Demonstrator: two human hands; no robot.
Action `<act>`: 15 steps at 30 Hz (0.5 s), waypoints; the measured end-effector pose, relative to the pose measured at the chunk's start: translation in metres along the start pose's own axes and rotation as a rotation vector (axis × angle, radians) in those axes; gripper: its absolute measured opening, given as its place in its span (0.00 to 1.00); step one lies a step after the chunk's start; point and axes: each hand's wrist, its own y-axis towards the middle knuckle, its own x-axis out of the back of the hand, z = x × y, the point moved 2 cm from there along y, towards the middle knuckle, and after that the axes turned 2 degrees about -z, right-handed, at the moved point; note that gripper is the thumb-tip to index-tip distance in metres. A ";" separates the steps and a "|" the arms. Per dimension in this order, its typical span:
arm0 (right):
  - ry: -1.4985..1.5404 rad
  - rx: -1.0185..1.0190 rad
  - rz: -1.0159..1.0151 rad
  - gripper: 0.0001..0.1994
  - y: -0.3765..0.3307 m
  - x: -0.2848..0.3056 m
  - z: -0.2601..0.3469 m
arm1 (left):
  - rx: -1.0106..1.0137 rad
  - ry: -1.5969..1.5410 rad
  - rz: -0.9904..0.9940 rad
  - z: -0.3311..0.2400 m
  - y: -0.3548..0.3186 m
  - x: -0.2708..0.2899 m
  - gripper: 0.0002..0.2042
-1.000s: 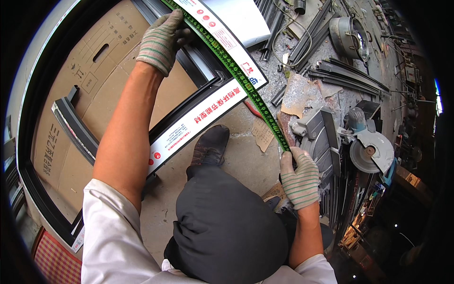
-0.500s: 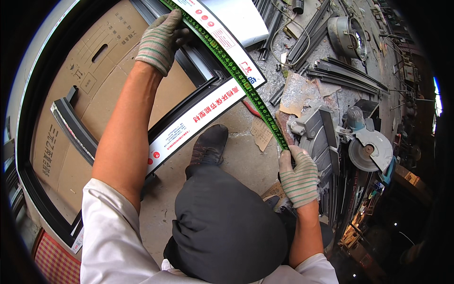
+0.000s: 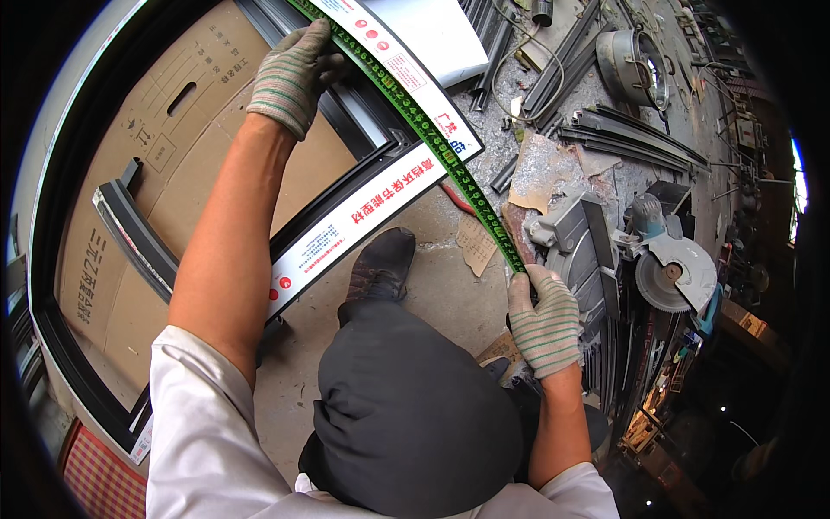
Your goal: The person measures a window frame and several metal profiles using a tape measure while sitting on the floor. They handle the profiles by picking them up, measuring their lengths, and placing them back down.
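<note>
Stretching taut from upper left to lower right: green measuring tape (image 3: 432, 143), laid along the edge of a dark metal frame profile (image 3: 363, 130) wrapped in white protective film with red print. Tape's near end at the right hand (image 3: 543, 322), far end under the left hand (image 3: 292, 76), span crossing the frame's corner joint.

Left hand, in striped knit glove, pressed down on tape and frame together, fingers curled over the profile's edge; grip closed on tape, apparently to pin that end flush against the metal. Right hand, same glove, closed around the tape's lower end, pulled back toward the body, probably to keep the band straight for a clean reading.

Frame resting on flattened cardboard sheets (image 3: 130, 208) spread on the floor, likely to spare the finish from scratches. Dark shoe (image 3: 380, 264) planted just beside the frame's lower rail.

To the right, near the right hand: a mitre saw (image 3: 661, 268) with exposed circular blade, loose dark metal offcuts (image 3: 631, 138), paper scraps, a round metal pot (image 3: 635, 60) farther up.
</note>
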 end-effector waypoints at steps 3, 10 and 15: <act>0.041 0.003 -0.024 0.08 -0.001 -0.001 -0.002 | 0.005 0.010 -0.011 -0.003 -0.001 -0.002 0.17; 0.037 0.000 -0.016 0.08 -0.001 -0.002 -0.002 | 0.003 0.021 -0.032 -0.001 0.000 -0.001 0.17; 0.050 -0.027 0.004 0.08 -0.001 -0.001 0.000 | -0.005 0.021 -0.012 -0.001 -0.001 -0.001 0.17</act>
